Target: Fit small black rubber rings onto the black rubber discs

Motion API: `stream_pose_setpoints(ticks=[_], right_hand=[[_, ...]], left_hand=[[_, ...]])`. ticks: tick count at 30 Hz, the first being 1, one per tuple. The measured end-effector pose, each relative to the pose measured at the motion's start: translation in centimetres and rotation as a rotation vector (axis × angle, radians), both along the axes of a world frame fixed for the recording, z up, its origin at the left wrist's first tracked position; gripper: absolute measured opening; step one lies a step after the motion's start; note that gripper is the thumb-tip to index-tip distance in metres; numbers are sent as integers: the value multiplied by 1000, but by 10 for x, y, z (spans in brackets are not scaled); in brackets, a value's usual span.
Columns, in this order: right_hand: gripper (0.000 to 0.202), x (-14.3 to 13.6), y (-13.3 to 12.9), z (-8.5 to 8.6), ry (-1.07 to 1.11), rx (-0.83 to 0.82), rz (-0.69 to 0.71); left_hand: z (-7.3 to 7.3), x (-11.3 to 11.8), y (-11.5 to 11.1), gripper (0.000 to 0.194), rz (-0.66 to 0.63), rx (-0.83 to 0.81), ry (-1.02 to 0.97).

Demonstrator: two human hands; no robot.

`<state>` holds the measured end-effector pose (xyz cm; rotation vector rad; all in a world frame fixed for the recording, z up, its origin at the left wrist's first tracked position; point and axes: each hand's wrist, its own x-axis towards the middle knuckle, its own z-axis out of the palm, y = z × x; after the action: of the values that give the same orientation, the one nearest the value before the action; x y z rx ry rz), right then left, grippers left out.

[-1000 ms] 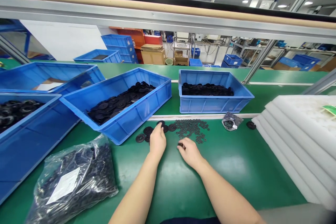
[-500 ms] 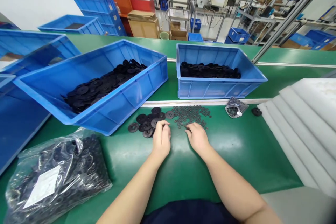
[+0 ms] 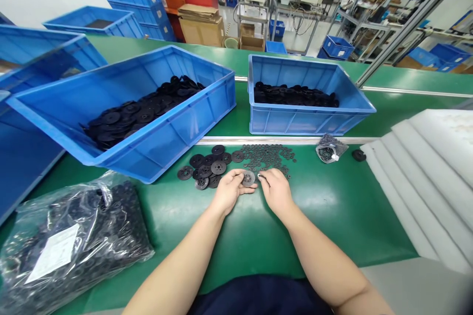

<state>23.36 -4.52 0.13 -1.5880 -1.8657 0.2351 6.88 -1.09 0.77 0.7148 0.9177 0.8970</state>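
Note:
My left hand (image 3: 229, 190) pinches a round dark disc (image 3: 248, 178) by its left edge, with fingers beneath it. Just right of the disc is my right hand (image 3: 275, 191), its thumb and forefinger closed on something small, too tiny to make out fully. Behind my left hand lies a loose pile of black discs (image 3: 218, 167) on the green table (image 3: 295, 236). Many small dark rings (image 3: 268, 155) are spread on the table behind both hands. One disc (image 3: 237, 156) lies between the pile and the rings.
Two blue bins (image 3: 192, 125) (image 3: 295, 120) hold black discs behind the hands. A clear bag of dark parts (image 3: 121, 226) lies at left. At right are a small bag (image 3: 328, 150), a black ring-shaped part (image 3: 358, 155) and stacked white foam sheets (image 3: 417, 182).
My left hand has come away from the pile and now holds a disc in front of my right hand. The right hand has shifted slightly, fingers pinched. The view has tilted a little.

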Motion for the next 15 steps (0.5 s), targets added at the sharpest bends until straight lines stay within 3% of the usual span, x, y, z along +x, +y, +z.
stream_pose_setpoints(ticks=[5, 15], right_hand=[[27, -13, -5, -1, 34, 31, 106], [33, -15, -5, -3, -41, 14, 83]], left_hand=[[0, 3, -4, 39, -25, 16, -20], [-3, 6, -6, 44, 15, 2, -5]])
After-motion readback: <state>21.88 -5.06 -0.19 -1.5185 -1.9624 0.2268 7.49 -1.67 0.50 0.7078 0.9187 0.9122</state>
